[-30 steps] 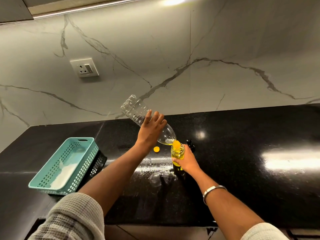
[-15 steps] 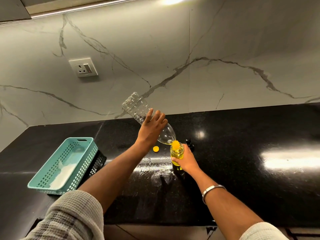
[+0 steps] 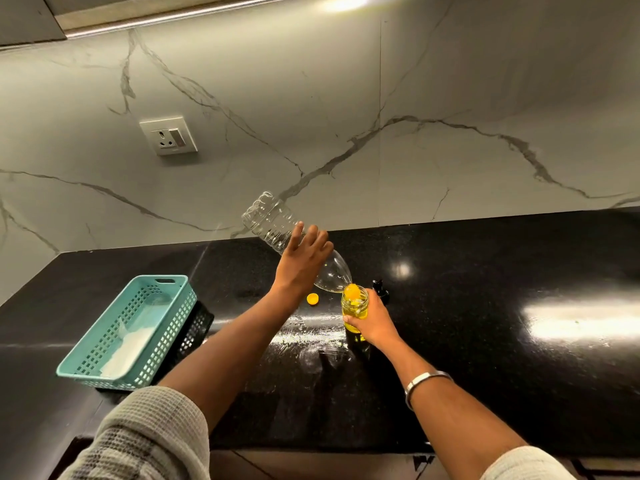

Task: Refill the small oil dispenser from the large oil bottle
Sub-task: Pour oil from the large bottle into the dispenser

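Left grip [image 3: 304,263] wraps the large oil bottle [image 3: 273,223], tipped neck-down onto the mouth of the small oil dispenser [image 3: 354,308], which the right grip [image 3: 375,322] clasps upright on the black desk [image 3: 485,341]. Between both grips lies a yellow cap [image 3: 312,298]; just behind the right one stands a black pump top [image 3: 379,289], and well left of the left one sits a teal basket [image 3: 138,327].

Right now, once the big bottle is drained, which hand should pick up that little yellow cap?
Probably the left hand: the yellow cap lies just beneath it, left of the dispenser. The right hand holds the dispenser steady.
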A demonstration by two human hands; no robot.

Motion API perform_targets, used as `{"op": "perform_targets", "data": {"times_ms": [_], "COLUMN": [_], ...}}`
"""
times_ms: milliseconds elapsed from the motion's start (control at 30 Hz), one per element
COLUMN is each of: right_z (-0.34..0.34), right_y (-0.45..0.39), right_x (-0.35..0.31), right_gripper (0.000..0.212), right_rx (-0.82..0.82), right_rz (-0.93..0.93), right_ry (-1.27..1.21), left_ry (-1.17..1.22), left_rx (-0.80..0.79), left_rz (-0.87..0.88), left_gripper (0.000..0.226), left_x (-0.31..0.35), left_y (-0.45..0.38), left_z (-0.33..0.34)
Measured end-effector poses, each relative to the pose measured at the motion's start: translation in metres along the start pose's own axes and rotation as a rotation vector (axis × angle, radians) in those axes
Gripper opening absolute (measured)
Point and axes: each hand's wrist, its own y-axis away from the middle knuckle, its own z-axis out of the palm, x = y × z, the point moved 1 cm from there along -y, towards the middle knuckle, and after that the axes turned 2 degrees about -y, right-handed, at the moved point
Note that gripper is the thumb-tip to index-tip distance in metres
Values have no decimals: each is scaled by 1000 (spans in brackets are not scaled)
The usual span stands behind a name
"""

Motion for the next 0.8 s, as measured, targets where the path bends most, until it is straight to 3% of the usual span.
{"op": "perform_targets", "data": {"times_ms": [800], "right_z": [-2], "right_y": [2], "right_x": [-2], "right_gripper": [63], "right_rx": [-17], "right_rz": [19], "right_ry": [-19], "left_ry": [446], "left_rx": [-200], "left_rz": [-269], "left_gripper": [52], "left_x": [-2], "left_y": [36], "left_z": [26]}}
